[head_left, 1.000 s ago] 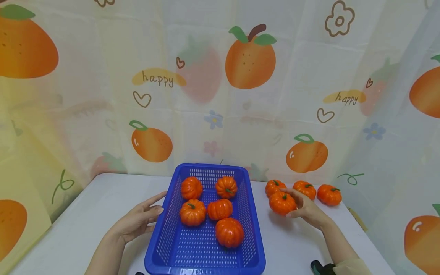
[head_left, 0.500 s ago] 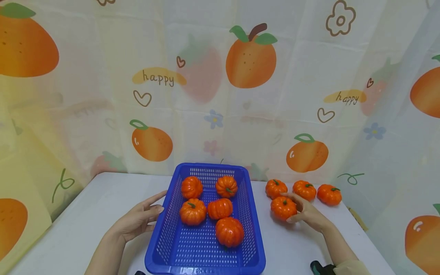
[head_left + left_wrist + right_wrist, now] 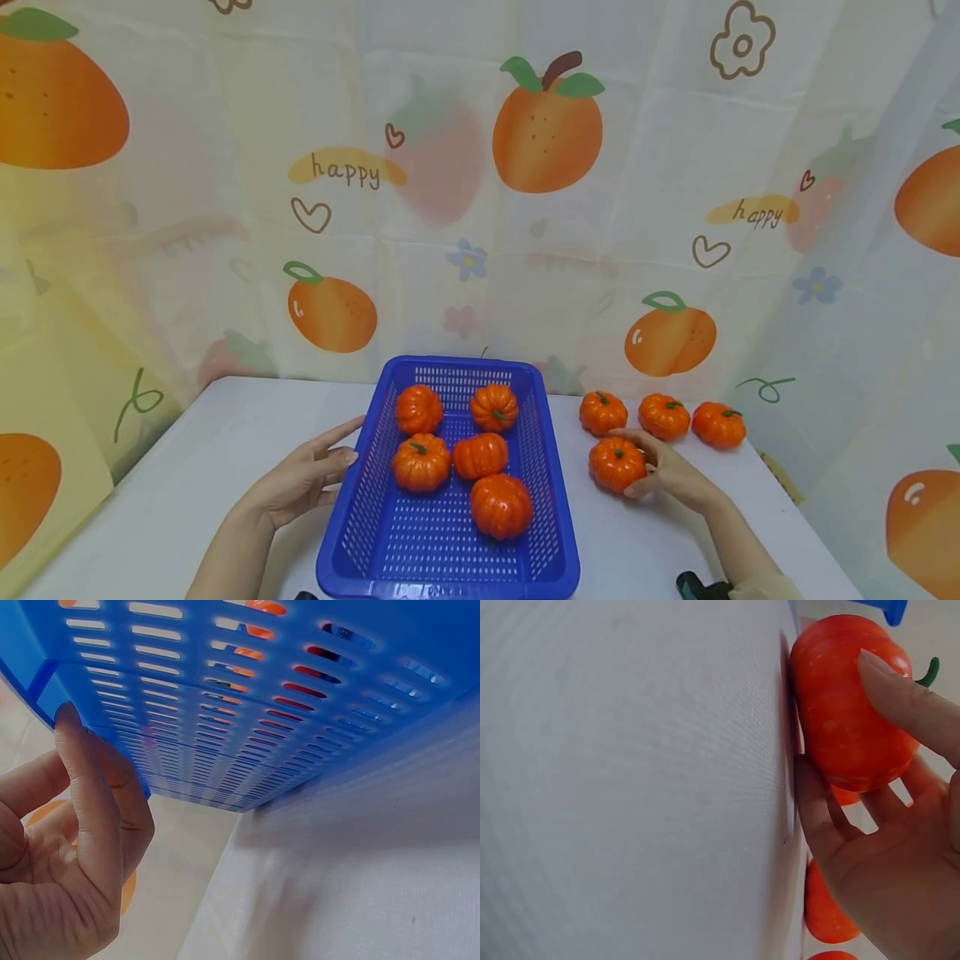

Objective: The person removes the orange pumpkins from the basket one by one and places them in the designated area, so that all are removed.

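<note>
A small orange toy pumpkin (image 3: pixel 617 465) with a green stem is low at the white table, right of the blue basket (image 3: pixel 560 500). My right hand (image 3: pixel 667 471) holds it from the right side. In the right wrist view, the thumb lies along the pumpkin (image 3: pixel 840 705) and the fingers reach under its lower side, close to the tabletop. My left hand (image 3: pixel 300 483) is at the basket's left side, with extended fingertips at the rim. The left wrist view shows these fingers (image 3: pixel 97 802) against the edge, with nothing gripped.
Several orange pumpkins (image 3: pixel 422 462) lie inside the basket, mostly toward its back and right. Three more pumpkins (image 3: pixel 663 417) stand in a row behind my right hand. A fruit-print curtain (image 3: pixel 450 275) hangs behind the table (image 3: pixel 187 475).
My right hand has brought its pumpkin down and slightly toward me, away from the back row. My left hand and the basket have stayed in place.
</note>
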The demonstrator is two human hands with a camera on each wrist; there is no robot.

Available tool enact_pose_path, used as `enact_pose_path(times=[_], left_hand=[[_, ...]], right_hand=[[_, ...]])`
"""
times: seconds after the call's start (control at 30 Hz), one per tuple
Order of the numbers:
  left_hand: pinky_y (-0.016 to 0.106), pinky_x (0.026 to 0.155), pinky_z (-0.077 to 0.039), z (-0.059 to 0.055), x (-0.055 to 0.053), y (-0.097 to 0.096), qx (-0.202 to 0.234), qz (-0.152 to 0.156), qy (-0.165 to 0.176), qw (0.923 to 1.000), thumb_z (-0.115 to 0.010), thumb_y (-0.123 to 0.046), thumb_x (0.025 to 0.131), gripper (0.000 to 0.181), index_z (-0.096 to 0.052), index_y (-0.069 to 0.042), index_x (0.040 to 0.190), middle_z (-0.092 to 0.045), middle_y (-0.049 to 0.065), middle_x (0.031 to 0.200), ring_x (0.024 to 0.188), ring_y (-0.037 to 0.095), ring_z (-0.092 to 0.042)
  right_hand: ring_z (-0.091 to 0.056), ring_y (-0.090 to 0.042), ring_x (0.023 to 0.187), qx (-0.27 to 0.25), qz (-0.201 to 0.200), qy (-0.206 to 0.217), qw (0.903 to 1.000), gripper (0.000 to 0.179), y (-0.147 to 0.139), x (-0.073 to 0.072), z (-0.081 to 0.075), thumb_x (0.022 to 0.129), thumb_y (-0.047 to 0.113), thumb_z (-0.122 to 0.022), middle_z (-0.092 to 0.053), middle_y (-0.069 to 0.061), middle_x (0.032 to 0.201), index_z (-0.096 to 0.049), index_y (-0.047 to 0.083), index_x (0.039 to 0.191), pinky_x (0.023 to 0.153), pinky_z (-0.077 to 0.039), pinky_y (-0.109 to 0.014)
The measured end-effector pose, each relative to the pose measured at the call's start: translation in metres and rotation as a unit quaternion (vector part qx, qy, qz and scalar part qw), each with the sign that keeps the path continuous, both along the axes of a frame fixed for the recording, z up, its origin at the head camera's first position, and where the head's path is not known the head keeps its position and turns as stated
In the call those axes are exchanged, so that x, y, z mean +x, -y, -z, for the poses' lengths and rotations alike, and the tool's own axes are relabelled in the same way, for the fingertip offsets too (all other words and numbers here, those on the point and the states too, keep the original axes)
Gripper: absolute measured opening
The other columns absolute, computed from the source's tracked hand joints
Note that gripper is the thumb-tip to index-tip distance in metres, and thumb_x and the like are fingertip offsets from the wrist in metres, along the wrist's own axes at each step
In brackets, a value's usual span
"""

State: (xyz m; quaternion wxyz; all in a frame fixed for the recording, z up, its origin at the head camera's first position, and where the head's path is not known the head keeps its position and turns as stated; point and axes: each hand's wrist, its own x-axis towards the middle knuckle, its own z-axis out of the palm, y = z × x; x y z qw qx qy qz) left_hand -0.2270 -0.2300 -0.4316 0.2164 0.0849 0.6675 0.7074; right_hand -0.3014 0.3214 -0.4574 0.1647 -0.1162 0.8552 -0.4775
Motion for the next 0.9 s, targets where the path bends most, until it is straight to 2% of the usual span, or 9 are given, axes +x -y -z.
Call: enact_pose_path(times=[0.33, 0.57, 0.77, 0.9], left_hand=[[0.033, 0.088, -0.06, 0.0003, 0.0005, 0.0, 0.0, 0.0, 0.0, 1.0, -0.049, -0.022, 0.103, 0.072, -0.005, -0.014, 0.16, -0.066, -0.006, 0.116, 0.103, 0.01, -0.069], [0.033, 0.088, -0.06, 0.0004, 0.0003, 0.0004, 0.006, 0.006, 0.0, 1.0, -0.049, -0.021, 0.103, 0.072, -0.005, -0.014, 0.16, -0.067, -0.006, 0.116, 0.104, 0.01, -0.069], [0.033, 0.088, -0.06, 0.0002, -0.0002, 0.0, 0.01, 0.01, -0.001, 0.9999, -0.048, -0.021, 0.104, 0.072, -0.004, -0.014, 0.16, -0.066, -0.006, 0.116, 0.103, 0.01, -0.069], [0.033, 0.088, -0.06, 0.0002, -0.0003, 0.0003, 0.011, 0.011, 0.0, 0.9999, -0.048, -0.021, 0.104, 0.072, -0.004, -0.014, 0.16, -0.066, -0.006, 0.116, 0.103, 0.01, -0.069]], right_hand=[[-0.042, -0.039, 0.132, 0.003, -0.014, -0.01, 0.9998, 0.088, -0.0009, 0.0011, 0.0004, 0.072, 0.011, -0.078, -0.041, -0.022, 0.15, -0.038, 0.013, 0.149, 0.105, -0.043, -0.064], [-0.043, -0.04, 0.132, 0.011, -0.014, -0.008, 0.9998, 0.088, 0.0002, 0.0014, -0.0006, 0.072, 0.011, -0.079, -0.043, -0.023, 0.148, -0.037, 0.014, 0.15, 0.104, -0.043, -0.064], [-0.038, -0.044, 0.137, 0.017, -0.007, 0.004, 0.9998, 0.088, -0.0007, 0.0023, -0.0026, 0.074, 0.019, -0.077, -0.038, -0.023, 0.152, -0.034, 0.016, 0.152, 0.106, -0.04, -0.067], [-0.037, -0.047, 0.138, 0.029, -0.002, -0.012, 0.9995, 0.084, -0.0003, 0.0028, -0.0053, 0.077, 0.027, -0.078, -0.038, -0.022, 0.153, -0.038, 0.014, 0.15, 0.107, -0.04, -0.066]])
